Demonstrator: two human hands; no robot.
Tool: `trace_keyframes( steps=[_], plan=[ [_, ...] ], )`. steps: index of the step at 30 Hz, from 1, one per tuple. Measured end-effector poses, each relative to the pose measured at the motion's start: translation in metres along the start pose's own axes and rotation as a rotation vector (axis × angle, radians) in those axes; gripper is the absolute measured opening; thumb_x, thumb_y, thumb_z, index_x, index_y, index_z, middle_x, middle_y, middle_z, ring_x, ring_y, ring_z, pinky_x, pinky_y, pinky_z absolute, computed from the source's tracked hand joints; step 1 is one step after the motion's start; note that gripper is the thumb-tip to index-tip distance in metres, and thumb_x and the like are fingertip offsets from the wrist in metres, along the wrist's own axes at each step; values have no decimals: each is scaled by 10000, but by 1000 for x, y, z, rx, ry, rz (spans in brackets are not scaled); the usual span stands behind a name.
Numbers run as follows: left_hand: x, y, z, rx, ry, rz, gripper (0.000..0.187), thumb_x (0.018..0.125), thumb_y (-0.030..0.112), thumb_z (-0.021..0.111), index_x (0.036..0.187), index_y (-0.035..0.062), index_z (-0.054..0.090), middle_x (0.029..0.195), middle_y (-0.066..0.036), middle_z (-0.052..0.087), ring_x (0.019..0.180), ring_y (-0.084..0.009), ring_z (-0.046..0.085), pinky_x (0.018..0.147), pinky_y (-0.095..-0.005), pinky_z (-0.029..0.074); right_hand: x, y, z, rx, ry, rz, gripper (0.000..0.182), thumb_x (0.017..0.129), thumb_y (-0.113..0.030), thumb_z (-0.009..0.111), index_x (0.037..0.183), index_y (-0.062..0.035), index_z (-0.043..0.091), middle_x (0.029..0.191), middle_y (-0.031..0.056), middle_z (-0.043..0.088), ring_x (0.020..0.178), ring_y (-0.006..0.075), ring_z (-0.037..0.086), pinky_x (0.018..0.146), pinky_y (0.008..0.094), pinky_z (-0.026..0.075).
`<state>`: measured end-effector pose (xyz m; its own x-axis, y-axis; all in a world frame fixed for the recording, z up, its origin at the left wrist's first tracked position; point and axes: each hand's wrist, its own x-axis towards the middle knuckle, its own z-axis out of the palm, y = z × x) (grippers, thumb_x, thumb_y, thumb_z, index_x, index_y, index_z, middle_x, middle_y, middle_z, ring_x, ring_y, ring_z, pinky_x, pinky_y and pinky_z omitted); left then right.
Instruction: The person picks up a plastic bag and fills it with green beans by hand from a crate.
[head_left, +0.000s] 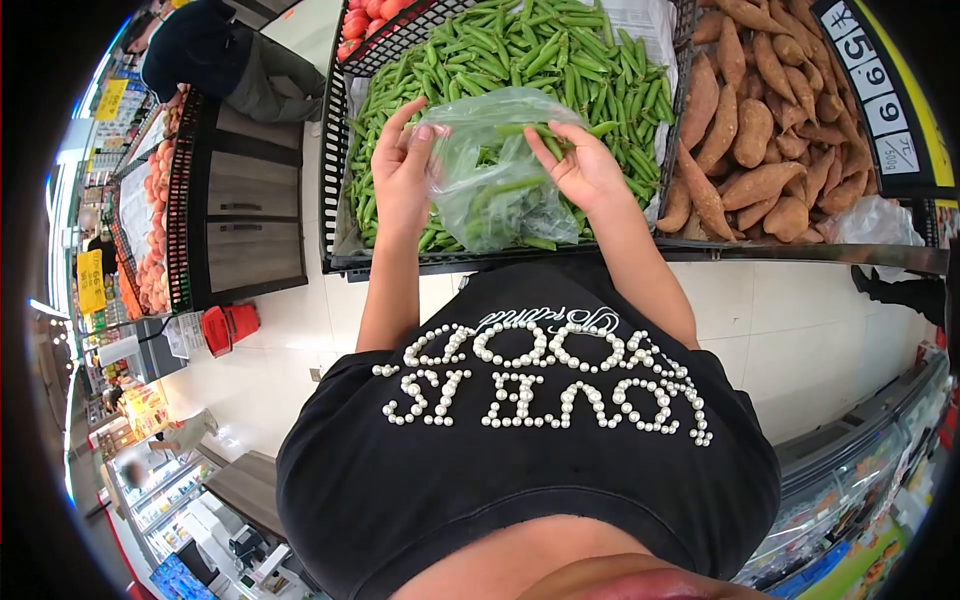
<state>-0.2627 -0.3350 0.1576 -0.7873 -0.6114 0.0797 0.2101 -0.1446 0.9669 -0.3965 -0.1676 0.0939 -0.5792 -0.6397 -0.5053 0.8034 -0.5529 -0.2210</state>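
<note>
A clear plastic bag (490,195) with some green pea pods in it hangs over the front of a black crate heaped with pea pods (520,50). My left hand (405,165) grips the bag's edge at its left side, thumb and fingers pinched on the plastic. On the other side my right hand (580,170) is at the bag's opening, its thumb and fingers closed around green pods. The bag's upper rim stands open between the two hands.
Sweet potatoes (755,135) fill the section on the right, beside a price sign (875,95). Tomatoes (360,30) lie at the upper left. A person (215,60) stands by another produce stand. A red basket (230,328) is on the floor at left.
</note>
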Motion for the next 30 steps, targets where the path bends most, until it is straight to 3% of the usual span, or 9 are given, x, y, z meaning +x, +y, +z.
trace_keyframes(
  steps=[3,6,10,14,17,20,23,26,30],
  plan=[
    [0,-4,15,-20,16,-48,326,977,72,512,1296,2,506,999,-97,673,770,-60,577,656,-197,455,-17,9,15,-251,-183,-42,292,898,12,555,1187,-35,552,1141,133,593,1018,237,625,872,393,555],
    [6,-21,6,-32,-30,-56,331,978,110,529,1297,21,507,1093,-125,664,890,-95,620,716,-218,512,-19,24,17,-937,-235,-128,398,900,11,551,1286,-71,506,1164,128,590,1039,233,622,848,365,538],
    [7,-27,10,-55,88,-41,310,982,92,512,1280,7,513,1089,-131,664,861,-87,615,691,-214,504,1,33,-7,-1826,-335,-725,532,834,-42,575,1352,-68,456,1212,191,580,1057,335,599,931,390,467],
    [5,-30,1,-48,126,-41,293,986,77,496,1265,-10,517,1069,-134,670,866,-84,594,743,-221,474,-5,26,-13,-2007,-511,-630,539,806,-68,592,1332,-84,477,1156,216,577,1079,355,571,943,404,455],
    [1,-29,3,-80,160,-34,285,982,80,509,1255,-1,530,1056,-124,675,822,-67,582,701,-202,456,-22,26,-2,-2018,-388,-930,414,798,-102,626,1209,-84,582,1022,190,622,986,333,613,874,388,489],
    [2,-32,-5,-59,154,-35,283,979,81,516,1251,2,535,1052,-119,678,804,-61,575,695,-203,454,-50,13,26,-1915,-630,-865,264,785,-138,659,1041,-71,665,893,146,651,878,322,639,783,389,513],
    [4,-27,-5,-66,142,-43,295,975,85,524,1259,4,532,1042,-112,680,794,-55,567,699,-204,451,-68,19,22,-1936,-903,-137,201,775,-166,680,947,-63,689,822,118,656,803,325,645,738,420,513],
    [5,-21,-1,-19,111,-33,309,971,85,531,1269,4,528,1029,-108,682,778,-50,556,690,-204,446,-48,35,-32,-2505,-624,-403,207,771,-216,701,917,-70,680,837,128,661,864,298,644,756,433,502],
    [2,-22,-5,10,72,-25,320,966,82,536,1276,3,524,1021,-105,682,807,-56,574,697,-199,444,-37,32,-43,-2551,-680,-158,189,763,-212,703,903,-86,685,856,104,677,892,293,646,751,431,508]
  ],
)
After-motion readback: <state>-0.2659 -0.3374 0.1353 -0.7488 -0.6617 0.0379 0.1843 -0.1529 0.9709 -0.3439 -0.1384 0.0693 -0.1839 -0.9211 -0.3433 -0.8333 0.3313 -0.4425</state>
